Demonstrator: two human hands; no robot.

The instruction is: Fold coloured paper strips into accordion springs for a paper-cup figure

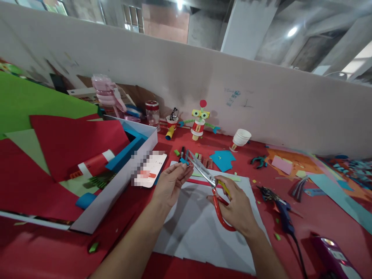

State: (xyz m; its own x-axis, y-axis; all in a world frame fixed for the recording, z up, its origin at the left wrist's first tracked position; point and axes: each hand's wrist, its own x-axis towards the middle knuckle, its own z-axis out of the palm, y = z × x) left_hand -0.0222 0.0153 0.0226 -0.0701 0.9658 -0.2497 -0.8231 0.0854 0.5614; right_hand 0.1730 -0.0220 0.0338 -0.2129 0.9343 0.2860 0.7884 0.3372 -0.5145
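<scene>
My left hand [173,179] pinches a small blue piece of paper [183,161] between thumb and fingertips. In my right hand [236,205] is a pair of scissors [205,170] with red handles; its metal blades point up and left, close to the blue piece. Something yellow [223,188] shows by my right fingers, and I cannot tell whether it belongs to the scissors. Both hands are above a white sheet [200,228] on the red table. Just beyond lie a black pen [182,152], folded paper strips [207,162] and a cut blue paper [223,159].
A paper-cup figure [198,128] stands near the wall, with stacked cups [241,137] to its right. On the left is a white box [116,190] of coloured paper; a phone [151,170] lies beside it. A glue gun [280,209] and pliers [258,162] lie right.
</scene>
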